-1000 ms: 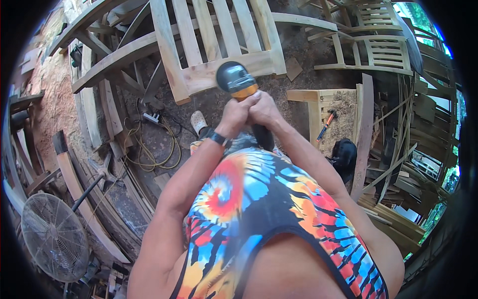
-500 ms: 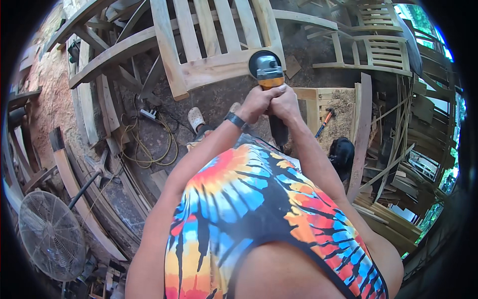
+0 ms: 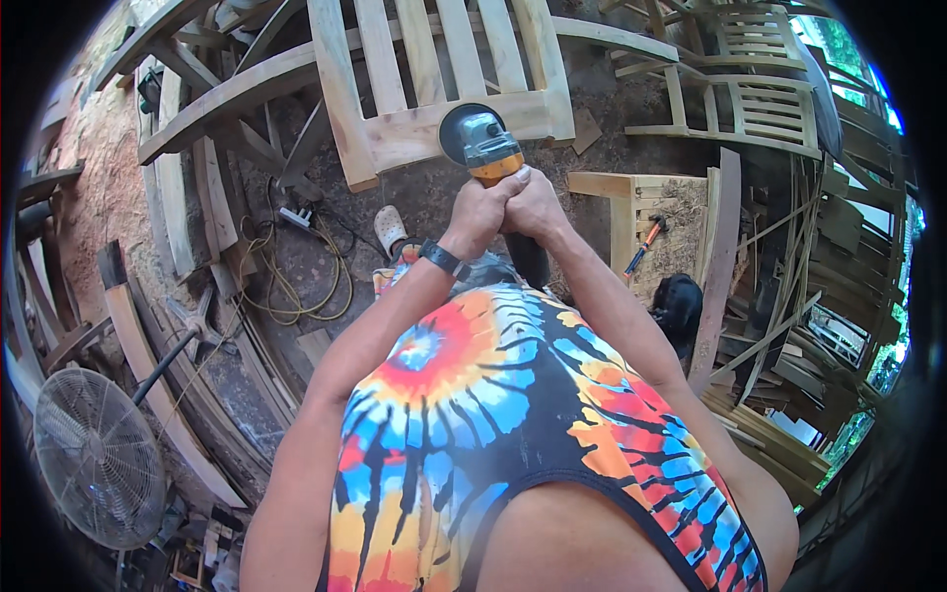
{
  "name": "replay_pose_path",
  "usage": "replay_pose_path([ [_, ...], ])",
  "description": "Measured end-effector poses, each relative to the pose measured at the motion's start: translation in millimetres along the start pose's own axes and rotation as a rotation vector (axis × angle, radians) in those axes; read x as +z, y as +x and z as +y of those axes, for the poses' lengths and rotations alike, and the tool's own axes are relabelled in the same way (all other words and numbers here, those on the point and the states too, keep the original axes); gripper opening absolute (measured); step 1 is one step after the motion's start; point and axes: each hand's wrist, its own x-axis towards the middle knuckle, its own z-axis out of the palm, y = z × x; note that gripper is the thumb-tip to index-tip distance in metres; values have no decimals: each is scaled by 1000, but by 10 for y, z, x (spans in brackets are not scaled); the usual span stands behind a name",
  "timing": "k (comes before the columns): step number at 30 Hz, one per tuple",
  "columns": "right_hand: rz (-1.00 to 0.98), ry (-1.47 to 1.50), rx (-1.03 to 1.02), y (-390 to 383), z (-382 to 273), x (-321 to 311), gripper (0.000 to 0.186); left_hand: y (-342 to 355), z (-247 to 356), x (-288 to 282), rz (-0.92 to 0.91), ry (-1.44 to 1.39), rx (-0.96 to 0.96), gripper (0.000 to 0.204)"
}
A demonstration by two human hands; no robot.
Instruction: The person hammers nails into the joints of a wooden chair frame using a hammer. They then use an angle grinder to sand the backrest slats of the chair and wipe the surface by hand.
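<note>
Both hands are closed round an angle grinder with an orange-and-grey head and a dark body that points back toward me. My left hand, below a dark wristband, grips it near the head. Pressed against it, my right hand wraps the right side of the body. The grinder's round black disc lies over the near wide rail of a pale slatted wooden chair back, left of the rail's right end. Whether the disc touches the wood I cannot tell.
A yellow cord coils on the floor at left, near a power strip. A large fan stands lower left. At right, a hammer lies on a wooden crate, beside a black bag-like object. Other wooden chairs stand far right.
Both hands have carried the grinder leftward along the chair's near rail, from near its right end toward the middle. The grinder's head now tilts more to the left.
</note>
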Motion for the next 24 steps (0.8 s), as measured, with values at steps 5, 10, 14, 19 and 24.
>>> replay_pose_path([
  [5, -14, -16, 41, -5, -47, -43, 35, 25, 24, 49, -29, -50, -20, 40],
  [10, -25, 15, 46, -15, -119, 3, 35, 9, 38, -17, -7, -28, -13, 42],
  [14, -8, 16, 41, 13, -48, -15, 36, 12, 57, 42, -36, -64, -18, 39],
  [19, -30, 19, 11, 2, -215, 69, 34, 3, 64, -77, 30, -35, 6, 38],
  [24, 39, 61, 10, 50, -15, -16, 32, 105, 77, 65, -23, -20, -30, 40],
])
